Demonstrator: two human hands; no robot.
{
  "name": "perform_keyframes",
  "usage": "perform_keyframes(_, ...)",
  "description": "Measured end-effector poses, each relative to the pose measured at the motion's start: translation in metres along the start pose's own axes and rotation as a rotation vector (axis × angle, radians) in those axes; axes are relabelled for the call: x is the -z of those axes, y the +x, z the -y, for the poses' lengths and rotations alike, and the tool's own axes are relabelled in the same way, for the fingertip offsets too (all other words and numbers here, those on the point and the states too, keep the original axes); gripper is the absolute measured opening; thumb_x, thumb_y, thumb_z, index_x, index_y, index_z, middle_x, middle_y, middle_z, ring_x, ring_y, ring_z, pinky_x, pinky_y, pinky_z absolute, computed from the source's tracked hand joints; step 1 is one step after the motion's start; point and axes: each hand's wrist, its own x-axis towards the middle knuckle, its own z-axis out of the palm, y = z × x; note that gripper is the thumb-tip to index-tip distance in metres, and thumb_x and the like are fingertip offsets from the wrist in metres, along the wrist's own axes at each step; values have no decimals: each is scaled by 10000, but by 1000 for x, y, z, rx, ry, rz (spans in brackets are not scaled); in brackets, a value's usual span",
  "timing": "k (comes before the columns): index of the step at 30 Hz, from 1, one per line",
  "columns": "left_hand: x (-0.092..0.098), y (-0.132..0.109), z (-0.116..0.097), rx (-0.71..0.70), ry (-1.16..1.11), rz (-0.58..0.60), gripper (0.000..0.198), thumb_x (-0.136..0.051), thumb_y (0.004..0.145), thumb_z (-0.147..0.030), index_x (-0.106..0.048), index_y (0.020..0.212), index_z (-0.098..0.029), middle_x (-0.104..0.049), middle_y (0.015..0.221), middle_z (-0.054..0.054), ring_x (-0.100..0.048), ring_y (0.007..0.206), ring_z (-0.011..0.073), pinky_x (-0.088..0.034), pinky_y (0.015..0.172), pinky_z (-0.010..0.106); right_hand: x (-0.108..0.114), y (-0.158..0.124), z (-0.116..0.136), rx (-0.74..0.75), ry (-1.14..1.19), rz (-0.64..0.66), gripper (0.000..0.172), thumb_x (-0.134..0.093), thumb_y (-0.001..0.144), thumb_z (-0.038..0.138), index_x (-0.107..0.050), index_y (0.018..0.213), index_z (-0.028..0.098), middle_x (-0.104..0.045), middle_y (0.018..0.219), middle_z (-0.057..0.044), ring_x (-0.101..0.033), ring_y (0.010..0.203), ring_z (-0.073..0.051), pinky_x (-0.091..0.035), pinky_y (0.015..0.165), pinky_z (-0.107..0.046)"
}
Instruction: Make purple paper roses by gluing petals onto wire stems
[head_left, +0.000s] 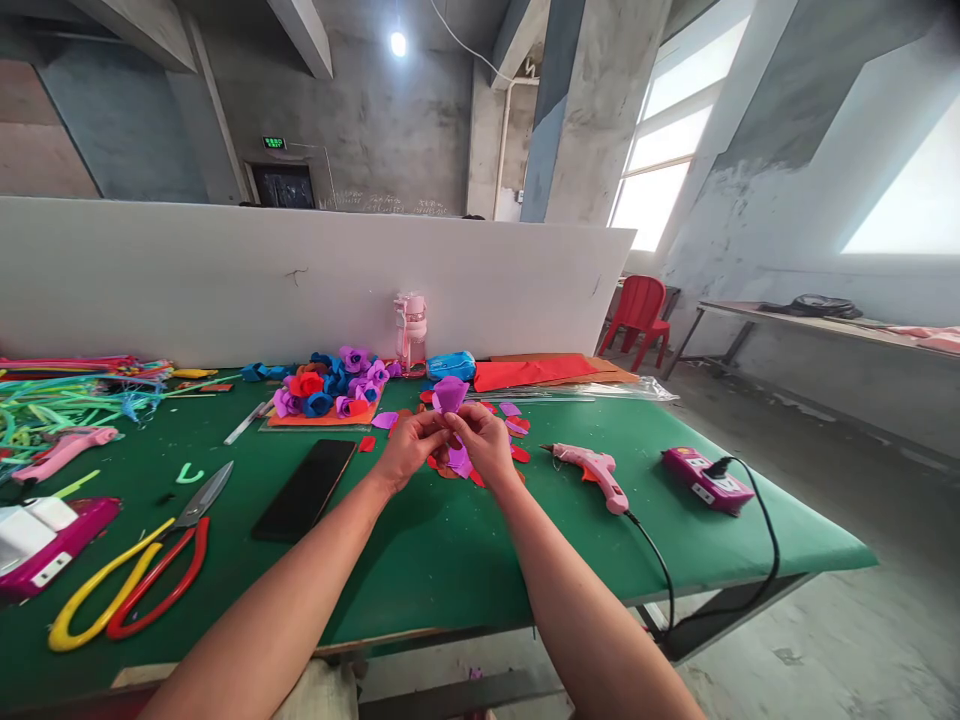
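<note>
My left hand (409,447) and my right hand (484,440) meet over the green table, fingertips pinched together. Between them a purple petal (450,393), paper-like or felt-like, stands upright above the fingers. Both hands appear closed on its lower end, though the fingers hide just how it is gripped. Loose purple petals (460,462) and red petals (519,454) lie scattered below and around the hands. To the right rests a pink glue gun (592,470), its nozzle toward the petals. A black phone (305,490) lies left of my left hand.
Finished-looking purple, blue and red flowers (330,385) sit on an orange sheet at the back. Scissors (161,560) lie front left, near green strips (67,400). A pink bottle (410,332) stands by the white partition (300,280). A corded power strip (706,480) sits at right.
</note>
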Motion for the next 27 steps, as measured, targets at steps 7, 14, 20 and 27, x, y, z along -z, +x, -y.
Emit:
perform_keyframes(7, 3, -1, -1, 26, -85, -29, 265, -665, 726, -393, -571, 781, -151, -653, 690, 27, -550, 496, 98, -478, 499, 243, 1, 0, 5, -129, 145, 57, 482, -536, 733, 627, -653, 880, 183, -583, 652, -1, -521, 575, -119, -432, 548, -251)
perform_keyframes(14, 1, 0, 0, 18, -31, -49, 291, -698, 685, -403, -582, 745, -144, -648, 649, 19, -546, 469, 98, -481, 482, 246, 0, -1, 7, -89, 123, 43, 384, -612, 710, 561, -646, 764, 182, -558, 617, 11, -504, 572, -117, -399, 513, -229)
perform_keyframes(20, -1, 1, 1, 20, -78, -88, 261, -705, 679, -376, -587, 743, -152, -659, 643, 9, -551, 463, 99, -474, 475, 245, -1, 0, 4, -163, 251, 100, 344, -594, 744, 527, -647, 797, 191, -561, 664, 21, -473, 541, -88, -406, 539, -229)
perform_keyframes(27, 1, 1, -1, 49, -114, -160, 253, -707, 675, -348, -575, 744, -144, -667, 651, 20, -543, 449, 93, -454, 443, 226, 3, 3, -3, -162, 232, -57, 312, -672, 676, 472, -676, 776, 176, -613, 704, 1, -496, 577, -95, -412, 570, -233)
